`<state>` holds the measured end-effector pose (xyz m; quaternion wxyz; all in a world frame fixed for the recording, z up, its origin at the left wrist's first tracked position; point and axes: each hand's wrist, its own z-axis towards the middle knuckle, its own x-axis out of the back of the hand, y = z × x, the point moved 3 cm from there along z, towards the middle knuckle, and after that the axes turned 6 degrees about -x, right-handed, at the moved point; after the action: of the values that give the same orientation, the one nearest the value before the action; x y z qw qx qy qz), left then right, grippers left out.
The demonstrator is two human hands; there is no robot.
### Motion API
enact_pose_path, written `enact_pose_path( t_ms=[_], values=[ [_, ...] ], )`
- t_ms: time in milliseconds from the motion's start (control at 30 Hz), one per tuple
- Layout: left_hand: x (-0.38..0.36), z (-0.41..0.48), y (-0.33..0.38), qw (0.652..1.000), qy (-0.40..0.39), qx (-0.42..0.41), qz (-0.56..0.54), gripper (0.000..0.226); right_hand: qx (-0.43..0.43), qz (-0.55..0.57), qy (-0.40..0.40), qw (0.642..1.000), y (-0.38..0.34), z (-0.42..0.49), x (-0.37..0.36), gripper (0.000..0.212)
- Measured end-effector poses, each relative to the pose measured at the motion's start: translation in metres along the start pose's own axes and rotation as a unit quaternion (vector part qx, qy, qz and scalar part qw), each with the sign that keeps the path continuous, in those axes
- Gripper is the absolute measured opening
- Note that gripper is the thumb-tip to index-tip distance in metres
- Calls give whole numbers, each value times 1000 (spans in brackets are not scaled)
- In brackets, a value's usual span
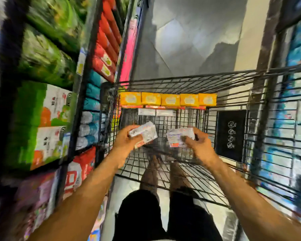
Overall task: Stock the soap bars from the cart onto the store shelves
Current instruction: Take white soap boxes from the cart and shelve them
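Stocked shelves (pixel 42 110) stand left of the black wire cart (pixel 181 80); left hand (pixel 127 139), nearer, and right hand (pixel 201 146) each grip white wrapped soap bars (pixel 147 133).

One wide-angle view, worn on the person's head, looks forward and steeply down, close over the black wire-mesh cart (pixel 181 81) directly in front. Its left edge is crowded by stocked store shelves (pixel 42 105), the grey tiled floor (pixel 189 40) runs ahead, and blur smears the margins.

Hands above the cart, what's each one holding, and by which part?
The left hand grips a white soap pack by its left end; the right hand grips a second white pack by its right side.
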<state>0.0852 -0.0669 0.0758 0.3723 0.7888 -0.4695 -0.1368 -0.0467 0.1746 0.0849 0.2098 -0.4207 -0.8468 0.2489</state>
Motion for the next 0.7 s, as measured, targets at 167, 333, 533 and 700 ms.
enact_pose_path(
  t_ms=[167,333,533,700],
  values=[
    [14,-85,20,992,28,-24,-118,39,-1,65,-12,998,-18,-70,7,45],
    [23,-171,7,958,97,-65,-261,32,38,110,-76,990,-22,-116,7,67],
    [35,-296,-34,904,199,-127,-357,69,85,63,-171,979,-32,-199,-24,21],
    [50,-405,-91,833,300,-136,-444,71,128,-20,-239,962,-17,-265,-64,18]
  ],
)
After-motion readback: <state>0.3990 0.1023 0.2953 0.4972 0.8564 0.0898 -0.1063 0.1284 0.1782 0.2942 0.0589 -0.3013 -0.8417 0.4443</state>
